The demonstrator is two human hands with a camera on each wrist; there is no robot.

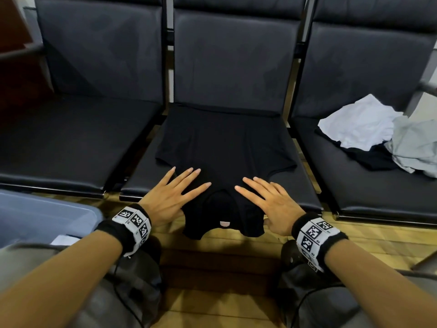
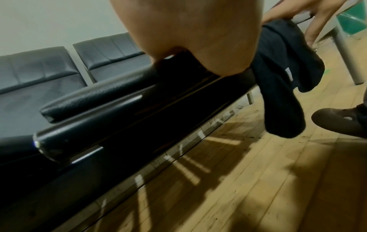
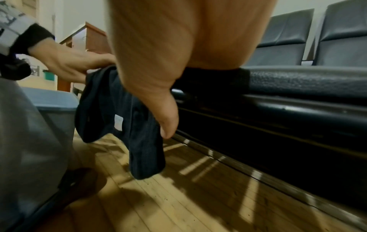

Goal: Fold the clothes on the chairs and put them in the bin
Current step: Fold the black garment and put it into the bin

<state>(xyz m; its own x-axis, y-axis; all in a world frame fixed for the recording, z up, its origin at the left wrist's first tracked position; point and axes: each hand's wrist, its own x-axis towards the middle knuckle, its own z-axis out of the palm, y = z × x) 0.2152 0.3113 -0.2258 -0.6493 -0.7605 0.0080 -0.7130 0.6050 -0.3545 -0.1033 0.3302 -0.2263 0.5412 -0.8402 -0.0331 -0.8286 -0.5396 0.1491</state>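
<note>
Three dark chairs (image 1: 231, 67) stand in a row on a wood floor (image 1: 224, 268). A blue bin (image 1: 45, 216) sits on the floor at the lower left, just in front of the left chair. A black shirt (image 1: 224, 143) lies spread flat on the middle seat, with its neck end hanging over the front edge toward the floor; a small pale label shows inside the collar. On the right seat lies a loose pile of clothes (image 1: 378, 136), white and grey over something black. The left hand (image 1: 170, 197) lies flat on the shirt near the seat's front edge, fingers straight and spread. The right hand (image 1: 269, 202) lies flat beside it in the same way, fingers straight, its thumb hanging down past the seat edge next to the drooping cloth. The hands are apart, one on each side of the collar. Each wrist carries a black band with black-and-white markers.
</note>
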